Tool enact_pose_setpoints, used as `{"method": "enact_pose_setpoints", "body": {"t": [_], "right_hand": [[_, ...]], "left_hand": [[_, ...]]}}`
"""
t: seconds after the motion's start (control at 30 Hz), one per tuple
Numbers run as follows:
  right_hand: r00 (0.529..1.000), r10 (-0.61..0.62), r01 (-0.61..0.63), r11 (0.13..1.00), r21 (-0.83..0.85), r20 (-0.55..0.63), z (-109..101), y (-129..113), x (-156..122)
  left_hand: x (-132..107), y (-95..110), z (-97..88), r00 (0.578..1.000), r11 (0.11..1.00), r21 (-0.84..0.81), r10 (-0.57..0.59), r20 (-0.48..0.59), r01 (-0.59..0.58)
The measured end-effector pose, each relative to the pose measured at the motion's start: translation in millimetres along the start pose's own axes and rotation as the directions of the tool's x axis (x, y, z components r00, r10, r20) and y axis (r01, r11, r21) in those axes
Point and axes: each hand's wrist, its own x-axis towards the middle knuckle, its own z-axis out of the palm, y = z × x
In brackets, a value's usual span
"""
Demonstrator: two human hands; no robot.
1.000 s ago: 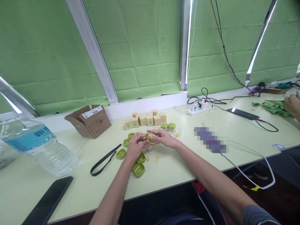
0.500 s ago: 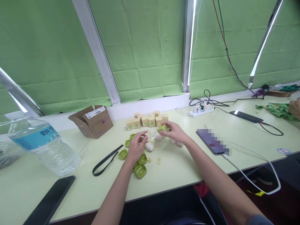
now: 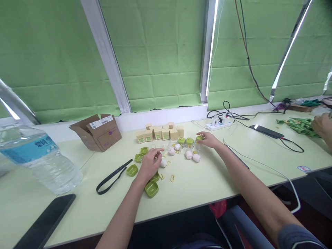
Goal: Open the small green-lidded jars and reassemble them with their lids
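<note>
The right hand [image 3: 209,140] has its fingertips pinched together on a green-capped jar [image 3: 199,138], which stands on the table [image 3: 197,186] at the end of a short row, just beside two other capped jars [image 3: 185,141]. The left hand [image 3: 150,164] lies with its fingers loosely apart and holding nothing, the forefinger stretched toward a white ball [image 3: 171,151], another white ball [image 3: 163,163] touching its thumb side. Green lids [image 3: 151,188] lie under and around the left wrist, a black strap [image 3: 113,176] further left, small tan boxes [image 3: 160,132] behind, and a co-worker's hand [image 3: 321,125] is at the far right edge
</note>
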Motion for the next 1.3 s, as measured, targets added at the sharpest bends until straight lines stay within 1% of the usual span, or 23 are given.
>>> {"method": "enact_pose_setpoints", "body": {"t": [0.13, 0.2, 0.27, 0.3, 0.37, 0.43, 0.47, 0.5, 0.53, 0.57, 0.6, 0.63, 0.7, 0.73, 0.77, 0.87, 0.97, 1.07, 1.13, 1.2, 1.3], "right_hand": [[0.997, -0.001, -0.003, 0.998, 0.056, 0.074, 6.6, -3.7, 1.8], [0.994, -0.026, 0.015, 0.995, 0.101, 0.109, 7.4, -4.0, -0.1], [0.992, -0.060, 0.043, 0.989, 0.145, 0.115, 7.3, -3.8, -3.3], [0.993, -0.077, 0.063, 0.987, 0.150, 0.087, 7.0, -4.4, -5.2], [0.992, -0.115, 0.119, 0.985, 0.121, -0.046, 6.3, -9.5, -9.6], [0.960, -0.188, 0.204, 0.977, 0.059, -0.210, 6.4, -22.3, -15.2], [0.940, -0.244, 0.263, 0.963, 0.055, -0.238, 7.2, -31.9, -18.6], [0.928, -0.312, 0.330, 0.942, 0.056, -0.205, 8.6, -43.2, -22.5], [0.917, -0.374, 0.385, 0.921, 0.065, -0.140, 11.0, -55.8, -26.8], [0.905, -0.423, 0.426, 0.901, 0.080, -0.050, 14.3, -69.0, -31.4], [0.879, -0.474, 0.468, 0.879, 0.094, 0.049, 18.6, -82.2, -36.2], [0.841, -0.524, 0.513, 0.852, 0.109, 0.136, 23.9, -94.7, -41.2], [0.758, -0.603, 0.592, 0.796, 0.125, 0.248, 36.9, -115.3, -50.8], [0.728, -0.622, 0.618, 0.777, 0.117, 0.289, 44.2, -122.8, -55.1], [0.714, -0.620, 0.629, 0.772, 0.092, 0.324, 51.5, -128.2, -58.7], [0.760, -0.559, 0.592, 0.806, 0.003, 0.333, 70.1, -133.3, -65.4], [0.775, -0.532, 0.556, 0.831, 0.033, 0.341, 78.9, -127.8, -65.9], [0.776, -0.538, 0.542, 0.836, 0.087, 0.330, 78.4, -119.6, -64.0], [0.763, -0.574, 0.577, 0.812, 0.085, 0.298, 76.1, -115.7, -63.1], [0.751, -0.613, 0.613, 0.785, 0.083, 0.247, 73.8, -114.7, -63.1], [0.764, -0.632, 0.616, 0.775, 0.142, 0.133, 70.7, -120.6, -64.2]], "left_hand": [[-0.4, 0.1, 0.3, 1.000, 1.000, -0.015, -0.013, 0.003, 0.013], [-0.5, -0.3, 0.5, 1.000, 1.000, -0.024, -0.015, 0.005, 0.015], [-0.6, -0.8, 0.7, 1.000, 0.999, -0.030, -0.015, 0.006, 0.015], [-0.6, -0.9, 0.7, 1.000, 0.999, -0.031, -0.014, 0.006, 0.014], [-0.6, -1.0, 1.0, 1.000, 1.000, -0.028, -0.013, 0.007, 0.013], [-0.7, -0.9, 1.4, 1.000, 1.000, -0.019, -0.007, 0.010, 0.007], [-0.8, -1.0, 1.7, 1.000, 1.000, -0.014, 0.000, 0.013, 0.000], [-0.9, -1.2, 1.9, 1.000, 1.000, -0.007, 0.009, 0.016, -0.009], [-1.0, -1.5, 2.1, 1.000, 1.000, 0.000, 0.021, 0.018, -0.021], [-1.1, -2.0, 2.3, 0.999, 0.999, 0.009, 0.032, 0.018, -0.032], [-1.1, -2.7, 2.3, 0.999, 0.999, 0.019, 0.043, 0.018, -0.043], [-1.0, -3.4, 2.2, 0.999, 0.998, 0.029, 0.051, 0.015, -0.052], [-0.6, -4.7, 1.9, 0.998, 0.997, 0.044, 0.062, 0.007, -0.063], [-0.3, -5.1, 1.7, 0.998, 0.997, 0.047, 0.065, 0.000, -0.065], [0.0, -5.4, 1.5, 0.998, 0.997, 0.049, 0.066, -0.008, -0.065], [0.3, -5.2, 0.8, 0.998, 0.997, 0.053, 0.064, -0.029, -0.062], [-0.4, -5.2, 0.4, 0.997, 0.996, 0.064, 0.069, -0.030, -0.067], [-0.8, -7.1, -0.3, 0.997, 0.995, 0.075, 0.069, -0.026, -0.067], [0.0, -9.4, -1.1, 0.998, 0.995, 0.083, 0.053, -0.033, -0.050], [1.7, -11.7, -2.2, 0.998, 0.996, 0.093, 0.017, -0.063, -0.011], [4.1, -14.0, -4.1, 0.992, 0.994, 0.096, -0.048, -0.114, 0.059]]}}
